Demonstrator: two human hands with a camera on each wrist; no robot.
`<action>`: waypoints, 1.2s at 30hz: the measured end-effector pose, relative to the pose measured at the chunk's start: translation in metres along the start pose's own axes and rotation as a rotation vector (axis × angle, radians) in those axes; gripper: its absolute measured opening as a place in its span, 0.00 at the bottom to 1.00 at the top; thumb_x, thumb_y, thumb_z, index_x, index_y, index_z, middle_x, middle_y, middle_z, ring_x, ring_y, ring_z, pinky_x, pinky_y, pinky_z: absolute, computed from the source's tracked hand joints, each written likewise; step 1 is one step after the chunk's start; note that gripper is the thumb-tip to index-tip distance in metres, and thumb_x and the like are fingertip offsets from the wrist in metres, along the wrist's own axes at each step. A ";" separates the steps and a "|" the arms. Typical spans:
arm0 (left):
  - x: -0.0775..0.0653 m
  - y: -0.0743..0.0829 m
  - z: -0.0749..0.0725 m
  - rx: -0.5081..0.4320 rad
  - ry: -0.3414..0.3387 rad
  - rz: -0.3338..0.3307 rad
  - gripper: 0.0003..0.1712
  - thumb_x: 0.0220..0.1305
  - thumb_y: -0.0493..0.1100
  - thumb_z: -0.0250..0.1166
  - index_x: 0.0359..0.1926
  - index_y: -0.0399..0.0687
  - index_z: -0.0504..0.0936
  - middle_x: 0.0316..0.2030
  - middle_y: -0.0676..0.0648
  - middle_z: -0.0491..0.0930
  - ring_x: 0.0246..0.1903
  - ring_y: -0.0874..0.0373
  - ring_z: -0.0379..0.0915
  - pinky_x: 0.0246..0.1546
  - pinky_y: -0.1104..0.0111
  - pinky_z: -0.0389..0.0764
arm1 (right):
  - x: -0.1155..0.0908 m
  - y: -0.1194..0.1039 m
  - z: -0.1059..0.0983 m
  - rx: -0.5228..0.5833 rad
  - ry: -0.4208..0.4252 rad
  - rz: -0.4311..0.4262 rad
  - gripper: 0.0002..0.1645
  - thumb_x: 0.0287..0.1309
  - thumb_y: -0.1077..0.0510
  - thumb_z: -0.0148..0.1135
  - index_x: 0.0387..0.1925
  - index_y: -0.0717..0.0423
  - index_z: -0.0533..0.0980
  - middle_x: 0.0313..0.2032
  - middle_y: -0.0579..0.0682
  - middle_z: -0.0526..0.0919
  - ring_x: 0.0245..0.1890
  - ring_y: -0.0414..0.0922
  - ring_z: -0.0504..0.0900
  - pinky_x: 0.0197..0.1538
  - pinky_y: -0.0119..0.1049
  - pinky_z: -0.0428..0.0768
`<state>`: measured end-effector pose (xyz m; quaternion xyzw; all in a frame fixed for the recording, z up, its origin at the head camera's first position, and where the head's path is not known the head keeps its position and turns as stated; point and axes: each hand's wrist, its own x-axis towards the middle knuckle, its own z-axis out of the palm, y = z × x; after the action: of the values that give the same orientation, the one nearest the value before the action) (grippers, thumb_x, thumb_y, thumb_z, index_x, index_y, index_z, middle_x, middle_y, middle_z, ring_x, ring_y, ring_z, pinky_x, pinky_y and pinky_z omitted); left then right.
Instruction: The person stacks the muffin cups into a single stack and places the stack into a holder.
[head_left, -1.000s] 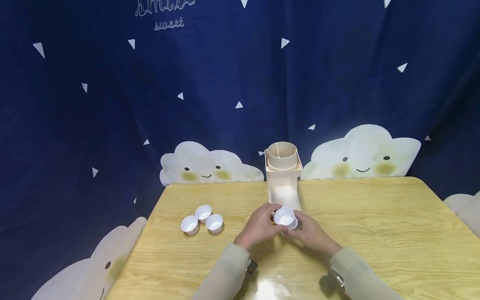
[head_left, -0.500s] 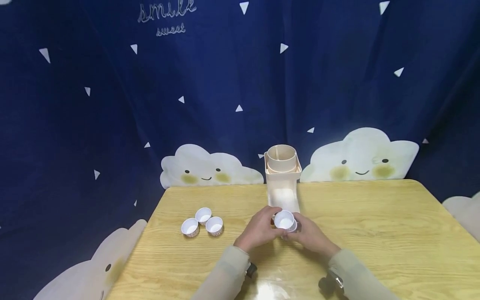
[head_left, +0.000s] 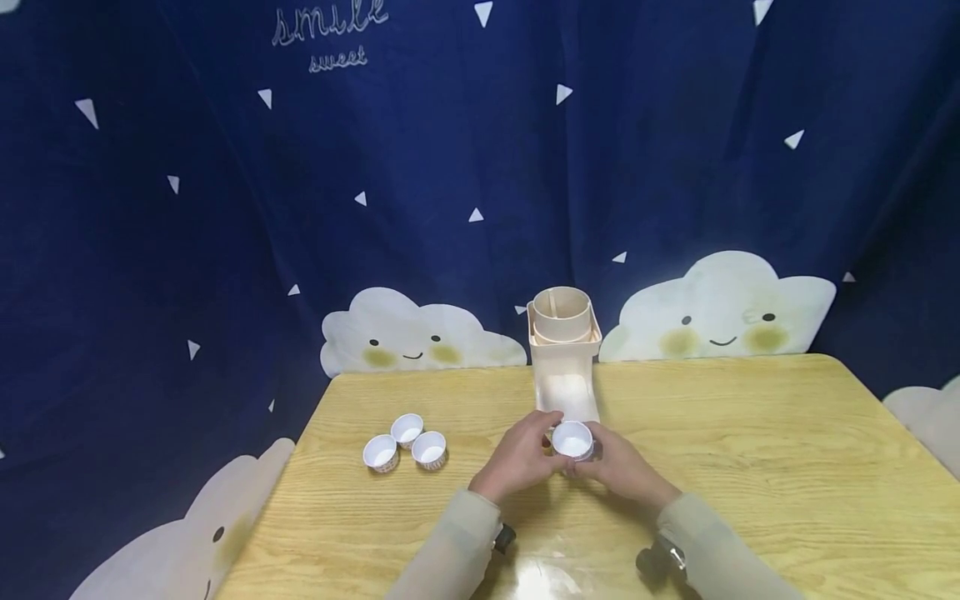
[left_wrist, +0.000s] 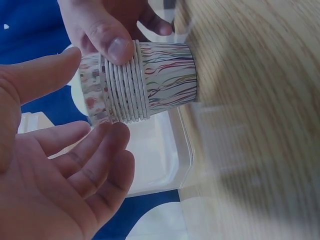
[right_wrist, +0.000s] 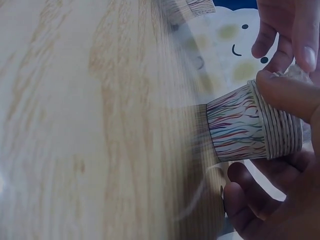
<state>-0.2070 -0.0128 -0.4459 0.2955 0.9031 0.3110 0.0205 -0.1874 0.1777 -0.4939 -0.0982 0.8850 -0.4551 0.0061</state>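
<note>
A stack of nested paper cups [left_wrist: 170,75] with coloured wavy lines stands upright on the table between the two hands. My right hand [head_left: 622,471] grips the stack, thumb on the rims at one side and fingers at the other. The top paper cup [head_left: 572,442], white inside, sits in line with the stack. My left hand [head_left: 517,458] holds this top cup between thumb and fingers, its fingertips [left_wrist: 119,132] right at the rims. Three more paper cups, the left one [head_left: 381,453], the back one [head_left: 407,430] and the right one [head_left: 430,451], stand on the left.
A cream-coloured holder [head_left: 564,354] with a round open tube on top stands behind the hands, its lower tray [head_left: 566,396] reaching toward the stack. A blue curtain [head_left: 450,150] with clouds hangs behind the wooden table [head_left: 750,450].
The top cup, earlier held tilted and offset to the left over the stack, has shifted slightly right and down into line with it. The right hand and three left cups stay in place.
</note>
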 end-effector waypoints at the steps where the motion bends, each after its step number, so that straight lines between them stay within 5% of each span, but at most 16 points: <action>1: -0.001 0.000 0.000 -0.004 -0.002 0.000 0.37 0.54 0.45 0.75 0.65 0.44 0.73 0.53 0.46 0.80 0.39 0.59 0.80 0.38 0.78 0.76 | 0.000 0.000 0.000 -0.006 -0.003 -0.003 0.36 0.48 0.48 0.76 0.58 0.56 0.75 0.47 0.50 0.84 0.51 0.49 0.80 0.60 0.53 0.74; 13: -0.019 -0.012 -0.010 -0.001 -0.007 -0.044 0.34 0.60 0.52 0.71 0.65 0.46 0.74 0.57 0.45 0.79 0.43 0.54 0.80 0.37 0.75 0.77 | 0.002 0.000 -0.001 0.074 -0.035 0.002 0.39 0.47 0.50 0.77 0.60 0.57 0.73 0.52 0.53 0.83 0.55 0.51 0.78 0.63 0.57 0.71; 26: -0.056 -0.038 -0.048 0.015 -0.003 -0.135 0.34 0.63 0.51 0.68 0.67 0.45 0.71 0.63 0.46 0.75 0.47 0.52 0.79 0.42 0.66 0.79 | 0.000 -0.003 -0.002 0.040 -0.005 0.052 0.45 0.47 0.50 0.77 0.65 0.59 0.68 0.55 0.58 0.81 0.58 0.57 0.77 0.65 0.62 0.69; 36: -0.082 -0.059 -0.071 0.009 0.142 -0.162 0.32 0.60 0.46 0.70 0.65 0.43 0.74 0.60 0.44 0.77 0.46 0.53 0.79 0.39 0.67 0.78 | -0.001 0.000 -0.002 0.000 0.003 0.031 0.43 0.47 0.49 0.77 0.62 0.60 0.70 0.53 0.56 0.82 0.57 0.54 0.78 0.64 0.60 0.71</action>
<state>-0.1859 -0.1336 -0.4346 0.1990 0.9246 0.3242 -0.0200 -0.1862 0.1797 -0.4929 -0.0837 0.8863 -0.4553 0.0119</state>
